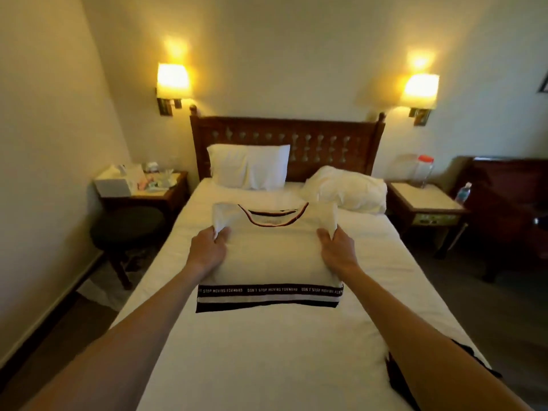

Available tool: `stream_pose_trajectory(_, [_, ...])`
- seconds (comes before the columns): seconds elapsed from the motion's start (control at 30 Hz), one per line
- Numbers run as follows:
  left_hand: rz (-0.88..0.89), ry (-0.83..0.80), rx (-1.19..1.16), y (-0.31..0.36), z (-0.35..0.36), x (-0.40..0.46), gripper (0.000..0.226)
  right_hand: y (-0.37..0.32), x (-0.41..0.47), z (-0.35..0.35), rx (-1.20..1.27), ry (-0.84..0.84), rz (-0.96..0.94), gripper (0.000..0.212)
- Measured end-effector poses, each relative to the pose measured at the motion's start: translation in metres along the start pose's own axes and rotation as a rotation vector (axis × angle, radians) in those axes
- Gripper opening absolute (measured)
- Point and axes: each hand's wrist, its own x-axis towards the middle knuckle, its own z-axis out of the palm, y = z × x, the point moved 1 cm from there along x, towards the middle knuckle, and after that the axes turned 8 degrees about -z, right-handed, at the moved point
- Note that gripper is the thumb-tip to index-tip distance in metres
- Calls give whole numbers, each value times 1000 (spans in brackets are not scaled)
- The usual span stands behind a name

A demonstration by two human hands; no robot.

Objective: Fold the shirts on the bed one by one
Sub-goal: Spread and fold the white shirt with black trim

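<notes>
A white shirt (271, 256) with a dark-trimmed collar and a black lettered hem band lies flat in the middle of the bed (267, 351), collar toward the headboard. Its sleeves are folded inward. My left hand (209, 247) grips the folded left sleeve edge near the shoulder. On the other side, my right hand (336, 247) grips the folded right sleeve edge. A dark garment (400, 378) lies at the bed's near right edge, partly hidden under my right forearm.
Two white pillows (249, 166) (345, 188) rest against the wooden headboard (287, 137). A nightstand with a tissue box (117, 182) and a round stool (126, 226) stand left of the bed. Another nightstand (424, 203) with a jar stands on the right.
</notes>
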Motion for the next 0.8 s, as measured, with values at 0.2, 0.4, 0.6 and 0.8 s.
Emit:
stream_pose_trajectory(0.2, [168, 148, -11, 121, -148, -9, 49, -176, 39, -58, -4, 68, -214, 39])
stream_pose_trajectory(0.4, [294, 265, 27, 138, -261, -38, 48, -284, 25, -61, -28, 98, -313, 37])
stream_pose_trajectory(0.6, [322, 373, 99, 109, -347, -67, 44, -355, -17, -25, -47, 57, -390, 45])
stream_pose_trajectory(0.8, [286, 449, 174, 67, -435, -90, 44, -416, -56, 33, -7, -23, -465, 46])
